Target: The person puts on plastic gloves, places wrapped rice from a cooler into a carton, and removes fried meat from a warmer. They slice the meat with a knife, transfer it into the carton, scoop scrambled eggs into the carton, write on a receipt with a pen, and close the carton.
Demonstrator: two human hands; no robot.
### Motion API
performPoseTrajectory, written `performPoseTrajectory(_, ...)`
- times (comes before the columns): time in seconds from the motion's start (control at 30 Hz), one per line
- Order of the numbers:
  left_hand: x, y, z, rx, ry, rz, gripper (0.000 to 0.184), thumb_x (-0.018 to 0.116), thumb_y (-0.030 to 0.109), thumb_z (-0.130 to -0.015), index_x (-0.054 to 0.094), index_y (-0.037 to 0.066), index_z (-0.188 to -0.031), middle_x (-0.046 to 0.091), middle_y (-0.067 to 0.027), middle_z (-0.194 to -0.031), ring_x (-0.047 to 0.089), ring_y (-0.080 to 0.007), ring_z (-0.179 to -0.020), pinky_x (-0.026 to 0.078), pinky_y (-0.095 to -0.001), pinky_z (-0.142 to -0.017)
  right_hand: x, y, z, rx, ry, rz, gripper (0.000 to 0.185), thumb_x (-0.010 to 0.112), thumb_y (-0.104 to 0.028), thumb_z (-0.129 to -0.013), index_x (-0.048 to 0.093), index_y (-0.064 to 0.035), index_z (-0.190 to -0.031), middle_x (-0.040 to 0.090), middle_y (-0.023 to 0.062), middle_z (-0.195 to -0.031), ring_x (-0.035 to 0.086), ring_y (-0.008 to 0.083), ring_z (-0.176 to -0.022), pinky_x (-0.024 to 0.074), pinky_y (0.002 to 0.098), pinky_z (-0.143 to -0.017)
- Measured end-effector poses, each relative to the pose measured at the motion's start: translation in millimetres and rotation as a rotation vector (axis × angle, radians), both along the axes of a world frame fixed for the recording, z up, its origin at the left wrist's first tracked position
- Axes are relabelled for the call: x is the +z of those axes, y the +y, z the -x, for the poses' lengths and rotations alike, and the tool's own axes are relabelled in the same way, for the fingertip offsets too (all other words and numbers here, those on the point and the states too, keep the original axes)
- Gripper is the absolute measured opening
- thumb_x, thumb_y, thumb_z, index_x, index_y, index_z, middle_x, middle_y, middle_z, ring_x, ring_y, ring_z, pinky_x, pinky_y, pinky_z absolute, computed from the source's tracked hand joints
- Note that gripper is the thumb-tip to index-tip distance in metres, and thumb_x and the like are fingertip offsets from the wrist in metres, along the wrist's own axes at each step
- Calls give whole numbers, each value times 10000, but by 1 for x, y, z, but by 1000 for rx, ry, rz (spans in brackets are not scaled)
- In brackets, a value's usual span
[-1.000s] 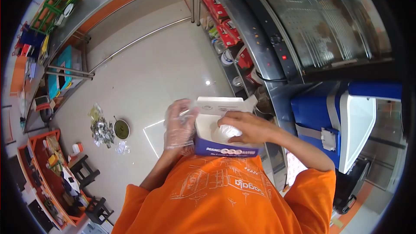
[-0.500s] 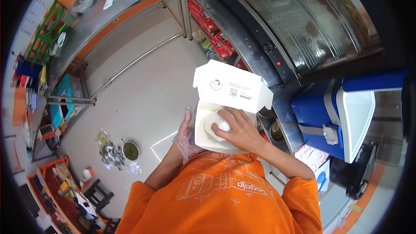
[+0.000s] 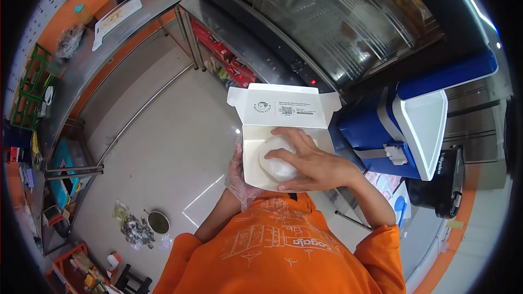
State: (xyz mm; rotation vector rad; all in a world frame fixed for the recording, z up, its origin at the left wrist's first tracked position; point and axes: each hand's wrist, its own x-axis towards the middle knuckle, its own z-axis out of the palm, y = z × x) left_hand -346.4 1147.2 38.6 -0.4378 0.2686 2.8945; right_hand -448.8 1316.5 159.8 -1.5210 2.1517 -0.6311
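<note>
A white cardboard takeaway box [image 3: 250, 155] is held in front of my orange shirt, its printed lid [image 3: 286, 106] folded back. My left hand [image 3: 238, 178], in a clear plastic glove, grips the box from its left side; its fingers are partly hidden behind the wall. Inside lies a white, rounded, shiny bundle [image 3: 280, 167] whose contents I cannot make out. My bare right hand [image 3: 313, 163] reaches in from the right, its fingers curved over and around the bundle and touching it.
A glass-fronted display case [image 3: 338, 16] stands on a steel table ahead. At right is a blue cooler box [image 3: 370, 130] with its lid raised. On the floor at left are a bowl of green stuff [image 3: 158, 221] and plastic bags [image 3: 135, 231]. A steel table [image 3: 158, 5] lines the left.
My view has turned, so the surroundings sit further left. The right hand has spread more over the white bundle and moved slightly right. The left hand still holds the box.
</note>
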Motion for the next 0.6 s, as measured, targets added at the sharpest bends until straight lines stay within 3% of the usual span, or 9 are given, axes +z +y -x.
performPoseTrajectory(0.1, -2, 7, 8, 12, 36, -37, 796, 542, 602, -946, 341, 106, -1536, 447, -178, -1506, 462, -359, -1374, 402, -546, -1137, 14, 10, 5, -105, -127, 21, 526, 689, -267, -937, 496, -67, -1384, 343, 241, -1479, 361, 406, -1400, 369, 467, -1131)
performPoseTrajectory(0.2, -6, 8, 15, 52, 28, -104, 796, 575, 563, -937, 340, 93, -1535, 441, -180, -1515, 455, -364, -1382, 381, -544, -1155, 45, 19, 2, -355, 140, 142, 466, 731, -202, -898, 575, -37, -1305, 426, 228, -1447, 488, 372, -1323, 447, 431, -1062)
performPoseTrajectory(0.3, -7, 6, 21, 165, 59, 11, 800, 611, 521, -924, 339, 81, -1533, 445, -182, -1515, 458, -365, -1380, 383, -536, -1157, 71, 48, -2, -517, 237, 289, 371, 765, -140, -847, 652, 1, -1172, 557, 205, -1331, 618, 346, -1173, 517, 398, -965)
performPoseTrajectory(0.33, -22, 2, 24, 189, 80, 6, 804, 635, 487, -913, 336, 73, -1534, 450, -184, -1512, 455, -363, -1383, 391, -534, -1153, 82, 55, -4, -577, 360, 403, 317, 784, -97, -801, 685, 14, -1081, 631, 195, -1221, 663, 332, -1084, 544, 379, -906)
performPoseTrajectory(0.43, -43, -5, 30, 218, 99, 67, 800, 633, 470, -912, 328, 75, -1537, 438, -190, -1519, 449, -361, -1388, 405, -537, -1143, 105, 82, -11, -724, 412, 575, 330, 802, -96, -767, 688, -7, -1064, 651, 175, -1164, 663, 293, -1055, 545, 359, -859)
performPoseTrajectory(0.5, -34, -4, 33, 170, 245, 42, 848, 569, 569, -910, 305, 82, -1551, 403, -188, -1544, 436, -370, -1394, 422, -551, -1121, 101, 62, -20, -625, 392, 435, 325, 805, -109, -761, 690, -25, -1053, 634, 156, -1187, 621, 315, -1091, 530, 390, -877)
performPoseTrajectory(0.57, -24, -2, 41, 40, 464, -104, 871, 516, 632, -915, 294, 87, -1557, 379, -188, -1561, 425, -384, -1399, 420, -569, -1114, 50, 34, -30, -561, 312, 281, 366, 775, -234, -830, 684, -59, -1138, 617, 141, -1271, 558, 331, -1217, 461, 458, -1014)
performPoseTrajectory(0.6, -19, 1, 44, 15, 427, -57, 869, 514, 632, -916, 295, 86, -1557, 380, -188, -1560, 425, -383, -1398, 420, -568, -1115, 33, 29, -28, -297, 527, 146, 357, 712, -265, -887, 671, -49, -1168, 612, 145, -1298, 560, 307, -1242, 423, 478, -1075)
